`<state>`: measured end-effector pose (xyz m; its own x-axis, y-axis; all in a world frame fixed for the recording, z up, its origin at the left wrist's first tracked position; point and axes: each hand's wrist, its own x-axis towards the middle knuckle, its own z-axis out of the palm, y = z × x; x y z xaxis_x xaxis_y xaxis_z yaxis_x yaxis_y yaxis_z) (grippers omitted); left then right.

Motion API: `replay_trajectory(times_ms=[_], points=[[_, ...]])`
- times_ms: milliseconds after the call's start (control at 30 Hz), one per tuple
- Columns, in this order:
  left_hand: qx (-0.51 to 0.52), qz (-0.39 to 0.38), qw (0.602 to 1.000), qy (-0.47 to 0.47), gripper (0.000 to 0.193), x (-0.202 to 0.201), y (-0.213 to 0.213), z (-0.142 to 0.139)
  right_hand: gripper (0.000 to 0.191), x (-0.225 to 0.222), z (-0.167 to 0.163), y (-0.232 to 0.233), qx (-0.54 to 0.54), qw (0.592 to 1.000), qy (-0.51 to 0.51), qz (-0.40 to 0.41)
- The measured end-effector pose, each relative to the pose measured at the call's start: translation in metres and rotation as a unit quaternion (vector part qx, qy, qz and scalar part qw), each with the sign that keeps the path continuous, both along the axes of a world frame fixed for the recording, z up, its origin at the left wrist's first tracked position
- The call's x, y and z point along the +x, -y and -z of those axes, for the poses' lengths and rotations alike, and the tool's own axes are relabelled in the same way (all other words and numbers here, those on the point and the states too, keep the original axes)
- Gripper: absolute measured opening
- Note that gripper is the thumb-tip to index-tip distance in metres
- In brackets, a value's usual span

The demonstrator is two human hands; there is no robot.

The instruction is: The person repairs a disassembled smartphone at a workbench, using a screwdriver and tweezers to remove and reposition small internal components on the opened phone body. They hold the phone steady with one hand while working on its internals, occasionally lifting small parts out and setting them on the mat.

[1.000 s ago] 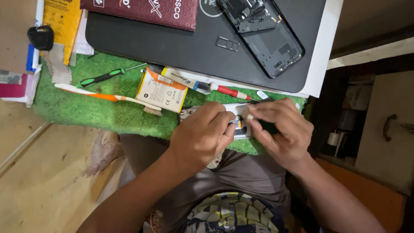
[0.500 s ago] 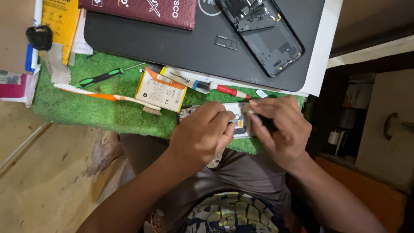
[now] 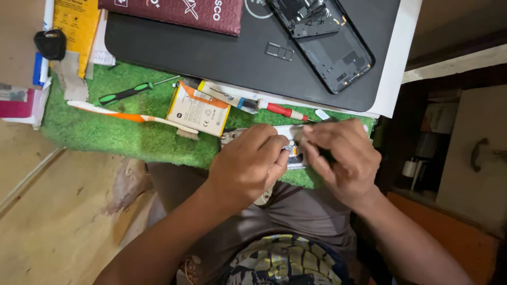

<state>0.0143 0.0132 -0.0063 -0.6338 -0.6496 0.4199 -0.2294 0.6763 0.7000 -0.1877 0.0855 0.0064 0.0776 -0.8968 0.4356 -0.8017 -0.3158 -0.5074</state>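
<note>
A small white phone part (image 3: pixel 288 132) is held at the near edge of the green turf mat (image 3: pixel 132 142), mostly hidden under both hands. The left hand (image 3: pixel 248 163) is curled over it with fingers pressed down on its left end; the right hand (image 3: pixel 343 158) is closed around its right end, fingertips pinching at the exposed middle. What exactly is pinched cannot be told.

The step is judged to be best done with the part kept flat and braced by the left hand, while only light, even force is applied by the right fingertips, so that thin connectors are not bent or torn.

Counted on the mat and the dark laptop (image 3: pixel 211 53) beyond it: one opened phone shell (image 3: pixel 327 42), one small card tray (image 3: pixel 279 51), one flat battery (image 3: pixel 199 110), two screwdrivers, one with green grips (image 3: pixel 127 94) and one red-handled (image 3: pixel 280 110), one orange-and-white brush (image 3: pixel 132 117), one maroon box (image 3: pixel 174 13).
</note>
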Motion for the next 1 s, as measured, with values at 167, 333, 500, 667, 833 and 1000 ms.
replay_trajectory(times_ms=[167, 333, 500, 667, 833, 1000], points=[[-0.011, 0.010, 1.000, 0.006, 0.025, -0.0003, 0.0016, 0.0017, 0.025, -0.0003, -0.0012, 0.0006, 0.012, 1.000, 0.014, -0.024], [-0.006, 0.009, 1.000, 0.004, 0.025, 0.0002, 0.0002, 0.0016, 0.026, 0.0015, -0.0025, 0.0013, 0.003, 1.000, 0.002, -0.004], [-0.026, -0.001, 1.000, 0.004, 0.023, -0.0001, 0.0004, 0.0010, 0.026, 0.0040, -0.0032, 0.0017, 0.008, 1.000, -0.026, 0.011], [-0.012, 0.010, 1.000, 0.000, 0.025, 0.0001, 0.0017, -0.0001, 0.026, 0.0038, -0.0029, 0.0019, -0.014, 0.999, -0.022, -0.027], [0.000, 0.012, 1.000, 0.000, 0.023, 0.0009, 0.0013, -0.0015, 0.026, 0.0046, 0.0003, 0.0023, -0.021, 1.000, -0.021, 0.001], [-0.006, 0.015, 1.000, -0.004, 0.024, 0.0010, 0.0018, -0.0007, 0.027, 0.0034, 0.0005, 0.0022, -0.015, 0.999, -0.007, -0.031]])
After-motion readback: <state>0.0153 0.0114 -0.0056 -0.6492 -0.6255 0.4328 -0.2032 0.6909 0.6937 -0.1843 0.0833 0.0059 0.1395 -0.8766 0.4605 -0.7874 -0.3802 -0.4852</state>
